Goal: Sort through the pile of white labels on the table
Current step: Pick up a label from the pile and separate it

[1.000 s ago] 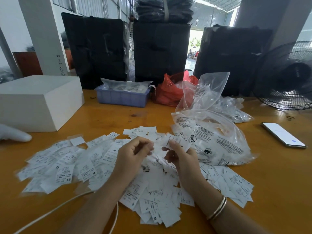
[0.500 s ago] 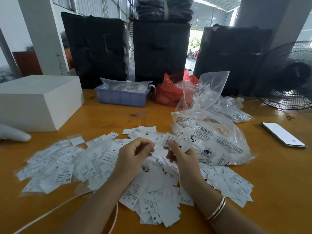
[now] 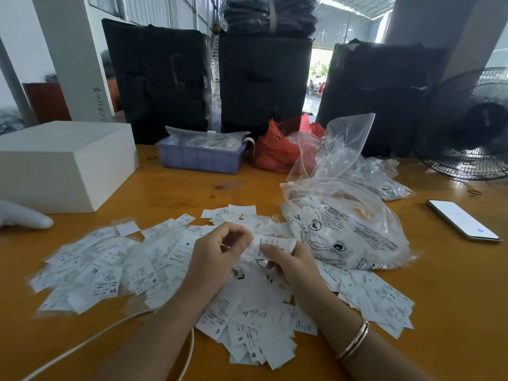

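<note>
A wide pile of white labels (image 3: 115, 270) printed with size letters lies spread across the wooden table (image 3: 453, 312). Both my hands hover over the middle of the pile. My right hand (image 3: 291, 264) pinches a small bunch of labels (image 3: 270, 243) between thumb and fingers. My left hand (image 3: 217, 251) has its fingers curled and its fingertips meet the left end of that same bunch. A gold bangle sits on my right wrist.
A clear printed plastic bag (image 3: 346, 226) lies right of the pile, with more bags behind it. A phone (image 3: 464, 220) lies at the right. A white box (image 3: 63, 163), a blue bin (image 3: 200, 158), a red bag (image 3: 275, 147) and a fan (image 3: 472, 127) stand further back. A white cable (image 3: 90, 339) runs at front left.
My hands have drawn closer together and the bunch of labels has turned from upright to lying across between them. The pile is unchanged.
</note>
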`<move>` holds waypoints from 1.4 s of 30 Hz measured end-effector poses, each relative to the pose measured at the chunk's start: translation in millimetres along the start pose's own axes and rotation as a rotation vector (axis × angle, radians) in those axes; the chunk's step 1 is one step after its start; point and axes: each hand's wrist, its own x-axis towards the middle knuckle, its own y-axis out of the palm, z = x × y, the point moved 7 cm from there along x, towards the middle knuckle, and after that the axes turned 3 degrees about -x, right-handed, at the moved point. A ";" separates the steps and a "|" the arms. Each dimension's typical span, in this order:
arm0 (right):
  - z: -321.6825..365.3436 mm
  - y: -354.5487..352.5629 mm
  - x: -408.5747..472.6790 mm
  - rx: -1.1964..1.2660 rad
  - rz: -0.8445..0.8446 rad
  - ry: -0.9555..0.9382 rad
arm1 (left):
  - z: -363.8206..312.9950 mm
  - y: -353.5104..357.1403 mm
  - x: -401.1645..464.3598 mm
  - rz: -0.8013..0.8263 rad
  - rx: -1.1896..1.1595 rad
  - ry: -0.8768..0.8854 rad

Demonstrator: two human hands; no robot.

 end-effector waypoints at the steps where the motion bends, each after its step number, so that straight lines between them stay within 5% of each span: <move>1: 0.6 0.7 -0.3 -0.016 0.016 0.003 | 1.0 0.8 1.0 0.024 0.001 -0.013; 10: -2.5 -6.1 0.1 -0.017 -0.026 0.050 | 7.7 5.6 1.4 0.160 -0.060 -0.112; 28: 0.7 3.4 -2.1 -0.079 0.057 0.001 | 13.1 4.2 1.2 0.042 -0.226 -0.240; 36: 0.3 2.3 -0.5 -0.144 0.016 -0.003 | 11.7 9.3 -1.2 0.118 -0.347 -0.292; 42: 3.3 6.9 -1.5 -0.211 0.092 -0.064 | 12.3 9.7 -0.4 0.150 -0.226 -0.253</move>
